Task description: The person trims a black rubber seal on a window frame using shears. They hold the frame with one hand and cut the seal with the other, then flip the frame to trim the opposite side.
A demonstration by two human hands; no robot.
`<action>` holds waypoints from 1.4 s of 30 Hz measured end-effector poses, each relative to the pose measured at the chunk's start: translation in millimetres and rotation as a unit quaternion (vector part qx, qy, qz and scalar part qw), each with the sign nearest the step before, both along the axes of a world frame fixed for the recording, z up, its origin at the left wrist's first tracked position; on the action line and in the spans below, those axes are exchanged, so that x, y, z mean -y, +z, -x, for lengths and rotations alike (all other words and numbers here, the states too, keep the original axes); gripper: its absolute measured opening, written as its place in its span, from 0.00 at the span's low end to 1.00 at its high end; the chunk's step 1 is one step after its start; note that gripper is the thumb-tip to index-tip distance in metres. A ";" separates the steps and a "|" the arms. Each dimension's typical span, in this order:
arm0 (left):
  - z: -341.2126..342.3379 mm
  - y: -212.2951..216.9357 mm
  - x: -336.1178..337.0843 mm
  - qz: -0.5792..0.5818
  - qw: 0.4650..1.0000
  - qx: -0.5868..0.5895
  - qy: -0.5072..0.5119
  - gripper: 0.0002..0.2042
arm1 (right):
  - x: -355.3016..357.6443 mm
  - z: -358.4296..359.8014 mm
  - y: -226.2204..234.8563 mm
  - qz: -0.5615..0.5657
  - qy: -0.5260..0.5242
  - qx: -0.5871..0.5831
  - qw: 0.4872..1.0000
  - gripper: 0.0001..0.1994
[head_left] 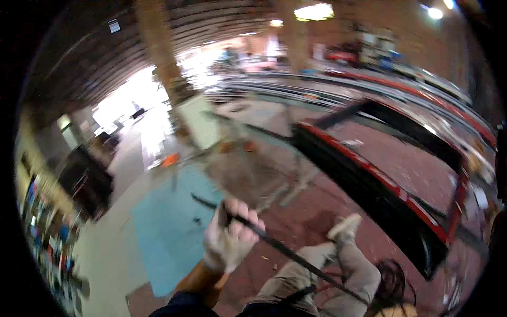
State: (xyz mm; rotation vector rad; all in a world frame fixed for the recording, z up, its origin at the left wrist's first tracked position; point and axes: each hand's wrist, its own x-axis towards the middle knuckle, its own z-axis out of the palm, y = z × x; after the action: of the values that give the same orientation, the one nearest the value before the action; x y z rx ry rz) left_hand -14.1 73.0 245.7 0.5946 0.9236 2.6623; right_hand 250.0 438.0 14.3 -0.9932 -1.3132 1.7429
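Note:
My left hand [232, 235], in a pale glove with the fingertips showing, is closed around a long, thin black flexible strip [296, 258]. A short end of the strip sticks out beyond the thumb to the left. Its longer part slants down to the right across my legs toward the lower edge. Beside my right leg lies a dark tangle of similar strip [391, 282], partly cut off by the picture's edge. My right hand does not show. To the right of my left hand, a rectangular black and red frame [369, 193] stands raised above the floor, apart from the hand.
A light blue sheet [169, 227] lies on the floor at left. Blurred stand legs [296, 193] stand below the frame. Long profiles [301, 87] are stacked behind it. A pillar [158, 45] and a pale board [199, 121] stand farther back. Cluttered shelves [50, 248] line the left.

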 end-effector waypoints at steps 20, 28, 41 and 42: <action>12.0 -352.3 80.8 0.809 0.555 -0.185 0.054 0.28 | 6.7 -131.1 -159.3 0.311 -0.152 0.020 0.938 0.09; -79.4 -278.6 -125.7 0.549 0.597 -0.511 -0.285 0.26 | 68.4 -135.1 -236.7 0.094 0.083 0.081 0.989 0.16; -118.6 -299.1 -141.9 0.558 0.576 -0.476 -0.361 0.10 | 30.6 -97.9 -306.7 0.141 0.036 0.326 0.934 0.17; -119.8 -297.6 -140.3 0.565 0.580 -0.461 -0.364 0.10 | 24.5 -87.4 -276.4 0.096 0.071 0.428 0.896 0.18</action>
State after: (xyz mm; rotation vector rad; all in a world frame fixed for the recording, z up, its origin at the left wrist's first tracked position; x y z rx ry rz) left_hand 105.6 213.4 -51.9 1.4904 1.7582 0.5369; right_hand 337.3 413.5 -262.1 -1.9661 -1.7823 1.5998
